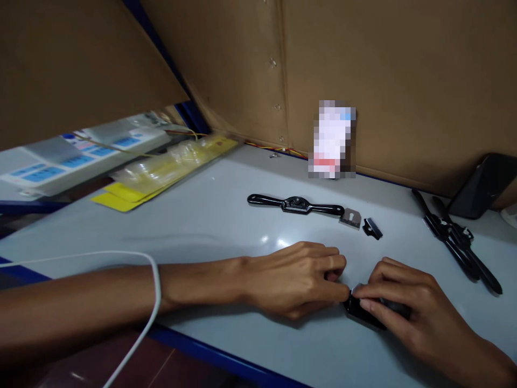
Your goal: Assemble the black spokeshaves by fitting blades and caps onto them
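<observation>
Near the front edge of the table, a glossy black flat piece (365,317) lies partly hidden under my right hand (412,307). The fingers and thumb of that hand are closed in a pinch on a small shiny metal piece (357,289) at its edge. My left hand (302,280) reaches in from the left with curled fingers, its index fingertip against the same spot; anything it pinches is hidden. Beyond the hands lie a black spokeshave (297,205), a notched metal blade (350,218) touching its right handle, and a small black cap (372,228).
Two more black spokeshaves (452,237) lie crossed at right, by a dark phone-like slab (482,186). A pixelated screen (332,140) leans on the cardboard wall (404,97). Yellow cards in plastic (161,175) and a power strip (81,161) are at left. A white cable (156,285) crosses my left forearm.
</observation>
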A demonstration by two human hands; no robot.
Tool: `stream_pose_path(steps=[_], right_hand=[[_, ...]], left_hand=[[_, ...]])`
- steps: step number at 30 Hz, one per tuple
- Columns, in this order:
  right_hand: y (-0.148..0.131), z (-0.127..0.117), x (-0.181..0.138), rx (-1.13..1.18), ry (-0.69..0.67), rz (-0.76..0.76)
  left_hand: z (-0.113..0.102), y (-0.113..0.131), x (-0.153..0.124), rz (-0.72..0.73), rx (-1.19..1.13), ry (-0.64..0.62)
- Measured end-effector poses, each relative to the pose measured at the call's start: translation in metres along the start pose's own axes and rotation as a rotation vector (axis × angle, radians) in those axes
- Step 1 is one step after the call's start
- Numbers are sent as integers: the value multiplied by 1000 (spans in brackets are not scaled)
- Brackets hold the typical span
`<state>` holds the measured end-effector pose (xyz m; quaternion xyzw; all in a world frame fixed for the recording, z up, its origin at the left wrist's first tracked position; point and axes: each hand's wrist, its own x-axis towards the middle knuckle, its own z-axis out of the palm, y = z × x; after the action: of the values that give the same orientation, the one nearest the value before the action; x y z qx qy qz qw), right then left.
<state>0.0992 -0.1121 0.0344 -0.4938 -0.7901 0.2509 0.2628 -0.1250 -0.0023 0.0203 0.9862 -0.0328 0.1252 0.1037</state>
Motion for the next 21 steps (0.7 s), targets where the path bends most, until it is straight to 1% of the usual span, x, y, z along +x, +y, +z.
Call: stream_pose_path(steps=[4,12,18,21], right_hand=[[2,-1,3,-8,13,104],[0,-3,5,64,-85,324],[-4,-3,9,102,-52,379],[-2,-2,9,204,-69,457]], left_hand=[[-1,0,1,-7,21,-23],[-2,0,2,5,11,13],[-1,0,1,-8,21,-22],[-1,0,1,-10,26,-30]])
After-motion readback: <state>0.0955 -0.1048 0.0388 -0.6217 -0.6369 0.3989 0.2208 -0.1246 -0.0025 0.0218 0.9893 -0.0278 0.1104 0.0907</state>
